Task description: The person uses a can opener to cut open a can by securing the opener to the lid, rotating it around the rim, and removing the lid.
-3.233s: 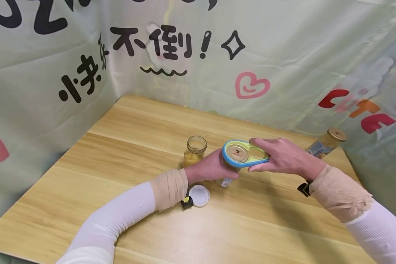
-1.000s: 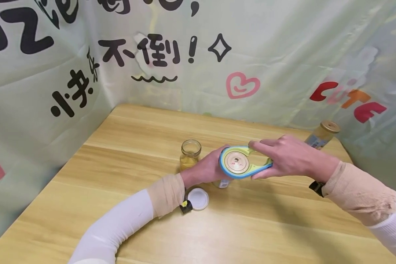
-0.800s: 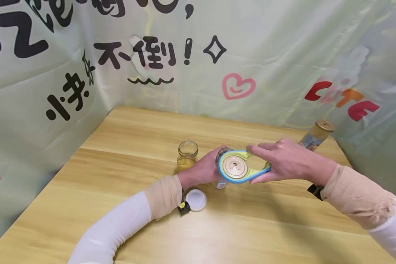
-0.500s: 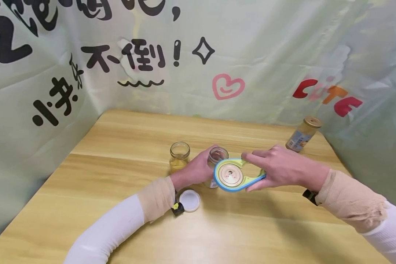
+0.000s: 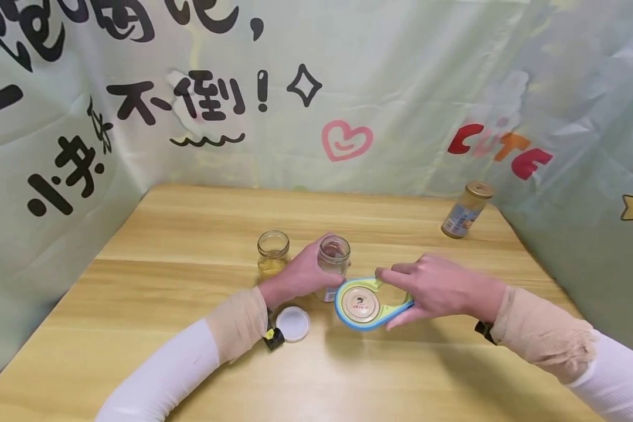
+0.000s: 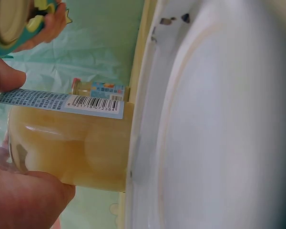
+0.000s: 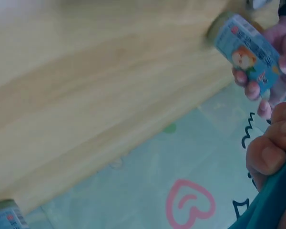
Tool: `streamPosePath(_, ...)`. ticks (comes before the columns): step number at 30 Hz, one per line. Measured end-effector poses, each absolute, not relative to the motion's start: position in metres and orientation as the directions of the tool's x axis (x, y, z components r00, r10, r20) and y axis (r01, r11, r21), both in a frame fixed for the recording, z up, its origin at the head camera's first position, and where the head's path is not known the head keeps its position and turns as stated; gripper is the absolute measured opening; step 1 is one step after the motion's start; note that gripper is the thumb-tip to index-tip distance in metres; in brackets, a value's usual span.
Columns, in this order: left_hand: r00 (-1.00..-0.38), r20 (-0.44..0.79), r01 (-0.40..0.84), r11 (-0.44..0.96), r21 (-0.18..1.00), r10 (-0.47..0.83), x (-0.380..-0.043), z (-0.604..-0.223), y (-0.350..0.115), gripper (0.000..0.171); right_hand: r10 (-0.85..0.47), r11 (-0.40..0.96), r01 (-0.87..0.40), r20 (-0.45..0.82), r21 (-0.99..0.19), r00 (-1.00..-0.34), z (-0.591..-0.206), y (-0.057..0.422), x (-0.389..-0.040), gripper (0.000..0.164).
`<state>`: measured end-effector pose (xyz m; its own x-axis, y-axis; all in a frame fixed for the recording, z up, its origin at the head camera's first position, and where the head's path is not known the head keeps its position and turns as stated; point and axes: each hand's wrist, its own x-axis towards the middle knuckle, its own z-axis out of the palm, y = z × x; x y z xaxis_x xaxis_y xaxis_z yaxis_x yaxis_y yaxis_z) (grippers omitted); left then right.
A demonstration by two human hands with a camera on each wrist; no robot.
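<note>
My left hand grips a glass jar standing on the table, its mouth uncovered. Yellowish contents fill the jar in the left wrist view, and a blue label shows in the right wrist view. My right hand holds the handles of a blue and green jar opener, thumb on one side and fingers on the other. A gold lid sits in the opener's ring, apart from the jar, to its front right. Left of the gripped jar stands another uncovered glass jar with yellow contents.
A white-lined lid lies inside up beside my left wrist, filling much of the left wrist view. A lidded, labelled jar stands at the back right. Printed cloth hangs around the wooden table.
The gold lid has come off the gripped jar, carried in the opener toward the front and lower, baring the jar's mouth. My left hand keeps its grip. The head view has shifted right.
</note>
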<state>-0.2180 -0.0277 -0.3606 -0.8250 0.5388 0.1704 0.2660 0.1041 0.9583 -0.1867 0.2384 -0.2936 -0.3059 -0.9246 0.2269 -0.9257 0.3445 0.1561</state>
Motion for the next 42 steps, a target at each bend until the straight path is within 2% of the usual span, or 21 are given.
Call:
streamPosePath(10, -0.82, 0.184, 0.27, 0.082, 0.959, 0.542, -0.218, -0.363, -0.034, 0.051, -0.937, 0.317, -0.946, 0.173, 0.065, -0.302, -0.324, 0.237, -0.181, 0.068)
streamPosePath(16, -0.825, 0.173, 0.27, 0.106, 0.957, 0.538, -0.217, -0.361, -0.033, 0.051, -0.935, 0.338, -0.941, 0.126, 0.023, -0.332, -0.337, 0.237, -0.176, 0.065)
streamPosePath(20, -0.822, 0.162, 0.266, 0.115, 0.957, 0.546, -0.211, -0.351, -0.032, 0.048, -0.929, 0.356, -0.934, 0.106, -0.018, -0.355, -0.343, 0.237, -0.173, 0.062)
streamPosePath(27, -0.816, 0.176, 0.279, 0.108, 0.954, 0.551, -0.202, -0.336, -0.032, 0.044, -0.931, 0.342, -0.935, 0.105, -0.093, -0.351, -0.353, 0.235, -0.171, 0.053)
streamPosePath(35, -0.823, 0.17, 0.275, 0.118, 0.954, 0.543, -0.215, -0.358, -0.028, 0.048, -0.918, 0.377, -0.91, 0.062, -0.174, -0.392, -0.358, 0.235, -0.169, 0.046)
streamPosePath(39, -0.816, 0.178, 0.284, 0.113, 0.952, 0.55, -0.217, -0.36, -0.028, 0.048, -0.913, 0.385, -0.89, 0.043, -0.244, -0.406, -0.361, 0.235, -0.167, 0.042)
streamPosePath(42, -0.812, 0.18, 0.282, 0.104, 0.954, 0.555, -0.217, -0.359, -0.028, 0.048, -0.9, 0.406, -0.849, 0.016, -0.34, -0.437, -0.363, 0.234, -0.166, 0.036)
